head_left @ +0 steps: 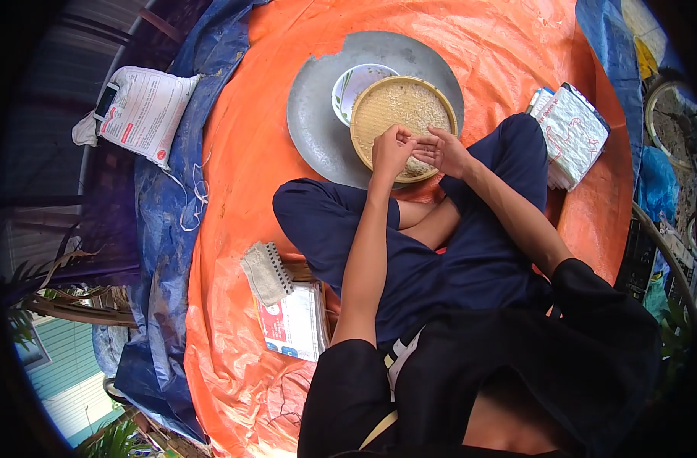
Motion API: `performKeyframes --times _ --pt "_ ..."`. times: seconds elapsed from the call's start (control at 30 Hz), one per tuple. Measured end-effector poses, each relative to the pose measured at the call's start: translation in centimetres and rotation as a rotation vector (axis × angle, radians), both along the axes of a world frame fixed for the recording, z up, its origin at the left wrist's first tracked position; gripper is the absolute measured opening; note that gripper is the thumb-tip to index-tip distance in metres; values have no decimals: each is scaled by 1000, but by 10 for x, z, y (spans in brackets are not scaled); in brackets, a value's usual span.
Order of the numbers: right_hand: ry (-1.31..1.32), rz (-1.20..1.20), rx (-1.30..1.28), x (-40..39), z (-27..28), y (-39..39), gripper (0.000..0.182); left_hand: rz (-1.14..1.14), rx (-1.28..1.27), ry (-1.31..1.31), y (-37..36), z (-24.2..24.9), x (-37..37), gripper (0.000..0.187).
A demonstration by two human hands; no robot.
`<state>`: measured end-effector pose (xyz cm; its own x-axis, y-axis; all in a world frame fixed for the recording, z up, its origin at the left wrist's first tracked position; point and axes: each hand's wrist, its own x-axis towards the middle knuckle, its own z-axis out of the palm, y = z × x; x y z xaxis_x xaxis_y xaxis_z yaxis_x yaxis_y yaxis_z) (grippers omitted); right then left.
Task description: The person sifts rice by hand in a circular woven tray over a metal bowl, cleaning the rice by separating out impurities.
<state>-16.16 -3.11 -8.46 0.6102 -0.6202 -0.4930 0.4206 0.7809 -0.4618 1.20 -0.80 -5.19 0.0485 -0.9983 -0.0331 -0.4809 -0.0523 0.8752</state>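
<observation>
A round woven bamboo sieve [379,114] with pale grains spread over it rests in front of my crossed legs. Above it, my left hand [392,148] has its fingers drawn together in a pinch; whatever is between the fingertips is too small to make out. My right hand [444,152] is beside it, palm turned up and fingers stretched towards the left hand. Partly under the sieve stands a white bowl [356,79] with a green leaf pattern. Both sit over a large round grey metal tray [318,130] with a broken-looking far edge.
An orange tarp [234,175] covers the ground, with a blue tarp [161,290] along the left. A printed white sack [150,111] lies at the left. A folded white package [574,133] is by my right knee. A spiral notebook [267,273] and papers [296,320] lie left.
</observation>
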Motion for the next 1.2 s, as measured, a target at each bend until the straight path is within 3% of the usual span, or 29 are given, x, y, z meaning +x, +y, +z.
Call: performKeyframes --times 0.4,0.6,0.8,0.9,1.03,1.13,1.2 --pt "177 63 16 0 -13 0 48 -62 110 -76 3 -2 0 23" --pt "72 10 12 -3 -1 -2 47 -35 10 -119 2 -5 2 23" --pt "25 171 66 -2 -7 -2 45 5 58 -154 2 -6 4 20" --pt "-209 -33 88 -9 3 -9 43 6 30 -198 2 -8 4 18" --pt "90 171 -33 -3 3 0 41 6 43 -219 1 -9 4 17" --pt "-60 128 -44 0 5 -2 41 12 36 -238 2 -9 5 15" --pt "23 147 -61 -2 2 -3 39 12 18 -240 4 -11 6 13"
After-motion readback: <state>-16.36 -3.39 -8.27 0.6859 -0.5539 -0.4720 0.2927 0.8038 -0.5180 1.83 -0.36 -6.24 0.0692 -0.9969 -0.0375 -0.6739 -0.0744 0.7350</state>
